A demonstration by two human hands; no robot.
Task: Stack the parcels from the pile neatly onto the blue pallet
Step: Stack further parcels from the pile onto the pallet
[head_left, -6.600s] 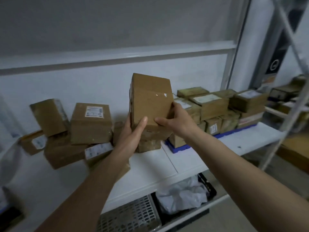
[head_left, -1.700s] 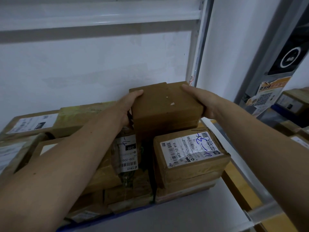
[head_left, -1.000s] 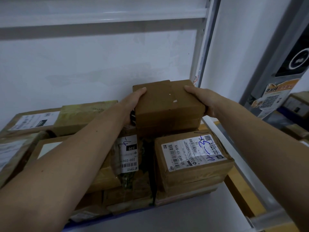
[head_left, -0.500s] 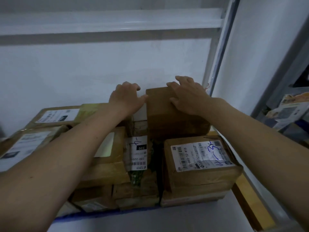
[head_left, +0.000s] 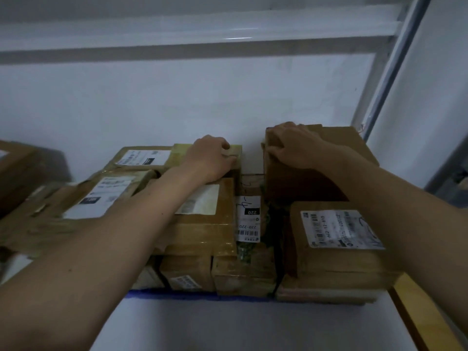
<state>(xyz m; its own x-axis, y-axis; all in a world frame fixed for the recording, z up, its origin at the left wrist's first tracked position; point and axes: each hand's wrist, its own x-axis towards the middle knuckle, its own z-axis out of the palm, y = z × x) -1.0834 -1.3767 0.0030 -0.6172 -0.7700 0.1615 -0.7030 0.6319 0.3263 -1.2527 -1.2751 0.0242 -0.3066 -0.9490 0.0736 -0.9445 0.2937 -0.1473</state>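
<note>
Spanning the back of the white surface [head_left: 253, 323], the stack of parcels [head_left: 202, 224] sits on the blue pallet [head_left: 172, 293], only its front edge showing. At the stack's rear right corner lies the plain brown box [head_left: 336, 153], the right hand [head_left: 293, 145] curled over its near left corner, fingers grasping the edge. Beside it the left hand [head_left: 210, 158] rests curled on a taped parcel [head_left: 182, 154]. These cartons look stiff and fairly light; I would take them by opposite side faces, since tape seems slippery. Readable labels: "220" and "220-220" [head_left: 249, 219], "12-815" [head_left: 339, 229].
</note>
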